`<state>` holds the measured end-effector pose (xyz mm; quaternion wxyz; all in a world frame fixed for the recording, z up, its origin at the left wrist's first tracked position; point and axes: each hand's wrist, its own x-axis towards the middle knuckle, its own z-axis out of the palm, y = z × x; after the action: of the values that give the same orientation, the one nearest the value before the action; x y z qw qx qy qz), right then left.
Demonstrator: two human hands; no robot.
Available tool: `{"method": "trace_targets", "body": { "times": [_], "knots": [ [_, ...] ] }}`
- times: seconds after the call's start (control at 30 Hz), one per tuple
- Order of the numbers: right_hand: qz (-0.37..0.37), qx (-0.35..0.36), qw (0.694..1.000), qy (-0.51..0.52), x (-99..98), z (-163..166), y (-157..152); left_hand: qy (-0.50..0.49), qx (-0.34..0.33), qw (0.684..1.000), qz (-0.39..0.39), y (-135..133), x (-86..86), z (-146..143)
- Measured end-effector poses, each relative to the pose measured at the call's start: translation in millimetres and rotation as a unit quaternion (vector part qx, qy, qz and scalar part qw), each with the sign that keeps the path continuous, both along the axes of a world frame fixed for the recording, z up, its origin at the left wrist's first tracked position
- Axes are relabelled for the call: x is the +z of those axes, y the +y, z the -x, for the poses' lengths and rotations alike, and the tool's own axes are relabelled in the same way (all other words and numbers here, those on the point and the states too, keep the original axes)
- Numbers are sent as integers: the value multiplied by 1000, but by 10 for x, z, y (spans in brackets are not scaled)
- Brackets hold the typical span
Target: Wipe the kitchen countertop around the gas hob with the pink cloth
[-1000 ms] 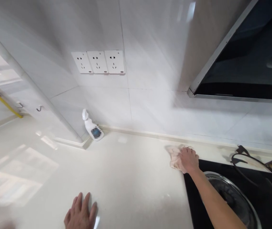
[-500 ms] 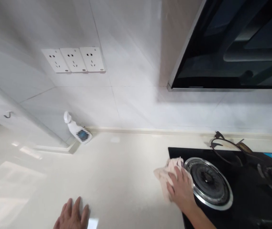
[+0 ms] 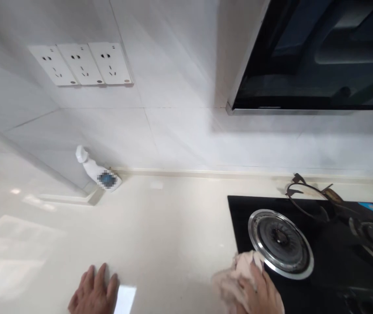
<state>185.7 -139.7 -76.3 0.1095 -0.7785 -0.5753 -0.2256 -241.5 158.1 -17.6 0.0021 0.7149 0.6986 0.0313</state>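
A crumpled pale pink cloth (image 3: pixel 238 277) lies under my right hand (image 3: pixel 260 290), whose fingers press and bunch it at the left edge of the black gas stove (image 3: pixel 323 266). Part of the cloth is smeared by motion over the countertop. Just beyond that hand is the round left burner (image 3: pixel 279 237) with its shiny metal ring. Over on the left, my left hand (image 3: pixel 94 290) rests on the cream countertop (image 3: pixel 169 235), fingers spread and holding nothing.
A white spray bottle (image 3: pixel 99 172) stands by the wall at the left. A dark metal pot stand (image 3: pixel 307 200) leans at the stove's back edge. Above the stove hangs a black range hood (image 3: pixel 291 78). Wall sockets (image 3: pixel 81 65) are at upper left.
My right hand has drawn the cloth toward me along the stove's left edge, from beside the burner to its near side. The left hand stays on the countertop. The view has shifted slightly.
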Motion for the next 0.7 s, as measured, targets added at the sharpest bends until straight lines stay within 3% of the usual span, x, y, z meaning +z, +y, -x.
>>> {"method": "trace_targets", "body": {
  "times": [0.2,0.4,0.57,0.7],
  "knots": [
    [96,-137,981,100,290,-532,1101,18,-2,1000,-1,-82,-7,-26],
    [115,-186,960,173,321,-1315,2027,20,-8,1000,-22,-173,-16,-48],
    [126,-160,949,241,194,-1583,2396,-6,-22,1000,-21,-256,0,-79],
    [105,-101,958,245,40,-1315,2334,-29,-15,999,-18,-305,-3,-106]
  ]
}}
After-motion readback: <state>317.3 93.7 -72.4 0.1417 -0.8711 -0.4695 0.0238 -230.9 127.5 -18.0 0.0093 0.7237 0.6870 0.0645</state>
